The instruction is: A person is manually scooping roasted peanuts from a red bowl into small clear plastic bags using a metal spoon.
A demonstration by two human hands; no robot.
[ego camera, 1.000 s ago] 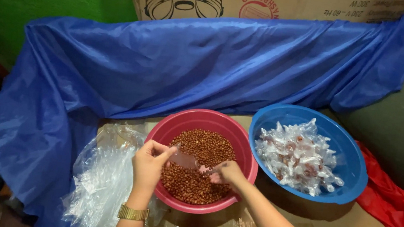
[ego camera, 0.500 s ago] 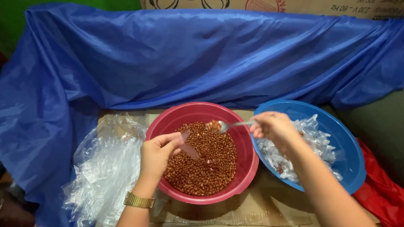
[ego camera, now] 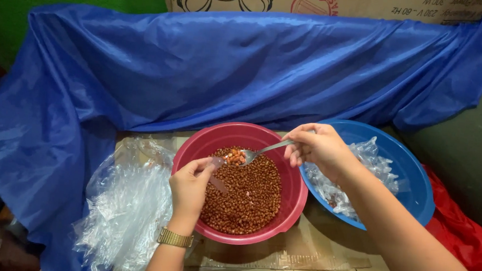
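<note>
A pink bowl (ego camera: pixel 289 172) holds a heap of red-brown peanuts (ego camera: pixel 248 197). My left hand (ego camera: pixel 190 188) pinches a small clear plastic bag (ego camera: pixel 218 173) open over the nuts. My right hand (ego camera: pixel 318 148) grips a metal spoon (ego camera: pixel 256 152) by its handle; the spoon's bowl carries a few peanuts and sits right at the bag's mouth. A gold watch is on my left wrist. To the right, a blue bowl (ego camera: pixel 416 185) holds several small filled and tied plastic packets (ego camera: pixel 373 166), partly hidden by my right forearm.
A pile of empty clear plastic bags (ego camera: pixel 125 212) lies left of the pink bowl. A blue sheet (ego camera: pixel 228 68) drapes behind and down the left side. Cardboard (ego camera: pixel 278 260) lies under the bowls, a cardboard box stands at the top, and red cloth (ego camera: pixel 463 244) lies at right.
My right hand scooped peanuts, lifted the spoon up toward the blue bowl's edge, then brought the loaded spoon left to the bag's mouth. My left hand stayed over the pink bowl.
</note>
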